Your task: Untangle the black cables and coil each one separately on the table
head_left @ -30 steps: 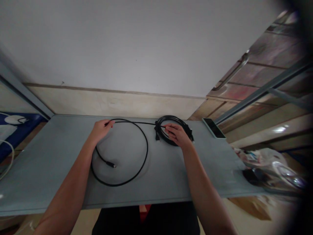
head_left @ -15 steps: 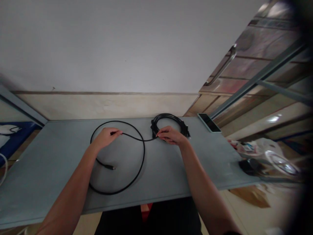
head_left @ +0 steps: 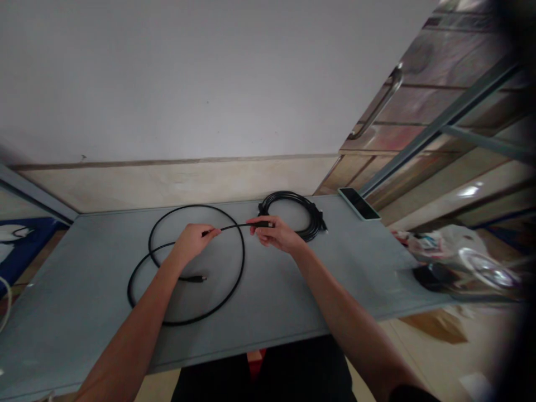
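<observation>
My left hand [head_left: 193, 243] pinches a thin black cable [head_left: 226, 227] between finger and thumb, and my right hand [head_left: 274, 233] grips the same stretch near a thicker black section [head_left: 262, 224]. The cable runs taut between my hands. A loose loop of black cable [head_left: 243, 262] lies on the table below them, with its small plug end [head_left: 196, 278] just under my left wrist. Behind my right hand sits a coiled bundle of black cable [head_left: 312, 220], its ties or plugs partly hidden.
The grey-blue table [head_left: 84, 312] ends at a wall at the back. A smartphone [head_left: 359, 203] lies at its far right corner. Past the right edge are a plastic bag [head_left: 444, 240] and a dark object [head_left: 433, 276]. A metal door handle [head_left: 377, 103] shows upper right.
My right hand has left the coil and moved left, drawing closer to my left hand. The cable between them is lifted and straighter. The loose loop has spread further left.
</observation>
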The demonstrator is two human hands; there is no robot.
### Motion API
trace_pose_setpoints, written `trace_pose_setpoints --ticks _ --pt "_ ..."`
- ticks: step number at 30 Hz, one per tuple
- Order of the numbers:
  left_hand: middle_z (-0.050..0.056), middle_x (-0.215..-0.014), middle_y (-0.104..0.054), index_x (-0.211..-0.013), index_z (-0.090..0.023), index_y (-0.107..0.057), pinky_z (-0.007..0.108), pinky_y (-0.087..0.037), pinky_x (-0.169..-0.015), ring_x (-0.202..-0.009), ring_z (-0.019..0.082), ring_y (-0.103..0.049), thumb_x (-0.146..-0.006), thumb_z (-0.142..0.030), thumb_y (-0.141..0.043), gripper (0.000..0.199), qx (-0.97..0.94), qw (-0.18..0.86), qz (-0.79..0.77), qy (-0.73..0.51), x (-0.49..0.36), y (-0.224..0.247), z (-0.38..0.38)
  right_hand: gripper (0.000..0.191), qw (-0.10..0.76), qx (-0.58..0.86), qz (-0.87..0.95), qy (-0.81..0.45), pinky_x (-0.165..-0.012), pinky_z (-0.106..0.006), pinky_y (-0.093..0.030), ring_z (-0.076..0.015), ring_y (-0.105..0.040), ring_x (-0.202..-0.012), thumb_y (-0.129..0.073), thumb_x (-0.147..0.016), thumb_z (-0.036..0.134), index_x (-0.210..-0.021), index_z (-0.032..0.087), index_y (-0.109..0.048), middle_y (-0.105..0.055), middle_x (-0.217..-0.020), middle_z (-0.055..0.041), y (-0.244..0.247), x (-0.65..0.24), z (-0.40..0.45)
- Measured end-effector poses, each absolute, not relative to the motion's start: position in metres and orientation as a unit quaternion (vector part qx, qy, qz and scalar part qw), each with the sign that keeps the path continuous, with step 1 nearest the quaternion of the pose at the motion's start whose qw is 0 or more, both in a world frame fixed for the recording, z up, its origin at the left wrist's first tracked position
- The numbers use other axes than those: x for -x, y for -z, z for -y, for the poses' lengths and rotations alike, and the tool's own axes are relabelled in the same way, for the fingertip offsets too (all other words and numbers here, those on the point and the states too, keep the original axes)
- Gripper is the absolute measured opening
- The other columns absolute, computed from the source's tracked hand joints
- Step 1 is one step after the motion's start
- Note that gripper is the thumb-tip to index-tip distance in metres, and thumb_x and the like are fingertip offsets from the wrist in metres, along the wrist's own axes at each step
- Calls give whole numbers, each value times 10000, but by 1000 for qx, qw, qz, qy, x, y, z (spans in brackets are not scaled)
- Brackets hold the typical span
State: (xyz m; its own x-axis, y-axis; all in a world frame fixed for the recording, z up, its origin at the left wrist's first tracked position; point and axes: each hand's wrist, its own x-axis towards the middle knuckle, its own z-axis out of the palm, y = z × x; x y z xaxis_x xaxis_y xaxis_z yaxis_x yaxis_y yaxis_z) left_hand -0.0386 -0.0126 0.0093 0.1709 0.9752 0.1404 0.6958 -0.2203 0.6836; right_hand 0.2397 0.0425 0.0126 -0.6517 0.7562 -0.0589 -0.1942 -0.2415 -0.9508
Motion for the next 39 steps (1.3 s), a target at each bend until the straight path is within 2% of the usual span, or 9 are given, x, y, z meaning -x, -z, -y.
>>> trace_pose_setpoints --ticks 3,6,9,16,21,26,34,39 --pt "63 -752 -726 -837 -183 -757 268 -384 -611 -647 176 -594 -915 -465 -536 366 -725 231 -587 -277 40 -8 12 370 373 261 495 -740 -546 -224 -443 -84 -538 -612 -802 -730 291 -1064 160 -711 -647 -823 -34 -8 -235 -43" --pt "53 -702 -698 -795 -177 -741 268 -369 -607 -623 170 -570 -926 -472 -517 393 -743 234 -574 -252 35 -7 13 312 389 261 468 -749 -499 -218 -385 -81 -508 -565 -742 -805 386 -995 140 -718 -613 -744 -28 -3 -233 -45" --pt "46 -689 -679 -793 -181 -723 272 -374 -618 -631 174 -568 -937 -460 -498 386 -764 242 -550 -237 31 -8 15 288 411 240 433 -766 -461 -217 -340 -72 -450 -512 -725 -820 402 -941 140 -715 -579 -685 -9 0 -234 -48" --pt "62 -934 -745 -948 -203 -721 284 -447 -743 -816 196 -651 -951 -336 -455 297 -745 281 -538 -277 27 -14 16 245 554 231 365 -711 -418 -197 -331 -64 -372 -480 -694 -848 407 -871 164 -694 -515 -626 16 -2 -242 -61" --pt "57 -897 -742 -951 -192 -716 292 -460 -739 -794 191 -652 -950 -328 -446 303 -753 274 -540 -257 27 -16 16 228 592 240 343 -689 -401 -174 -333 -52 -376 -464 -699 -853 396 -846 169 -681 -517 -615 23 -4 -255 -71" --pt "68 -932 -752 -940 -185 -724 301 -468 -781 -834 199 -662 -944 -318 -444 310 -738 251 -564 -274 40 -16 12 216 675 258 297 -624 -423 -163 -379 -52 -411 -469 -676 -881 369 -787 178 -639 -513 -592 29 -10 -285 -87" --pt "51 -883 -737 -887 -191 -719 286 -441 -734 -794 189 -635 -914 -327 -465 289 -720 276 -574 -276 47 -17 10 202 697 275 285 -598 -462 -188 -414 -66 -457 -510 -601 -927 334 -810 175 -645 -552 -631 12 -8 -292 -93" --pt "43 -770 -685 -838 -174 -713 269 -400 -637 -694 174 -576 -883 -373 -515 284 -695 323 -577 -281 56 -12 8 203 716 307 281 -560 -490 -217 -430 -78 -470 -515 -609 -914 364 -808 193 -629 -556 -648 15 -9 -295 -94"
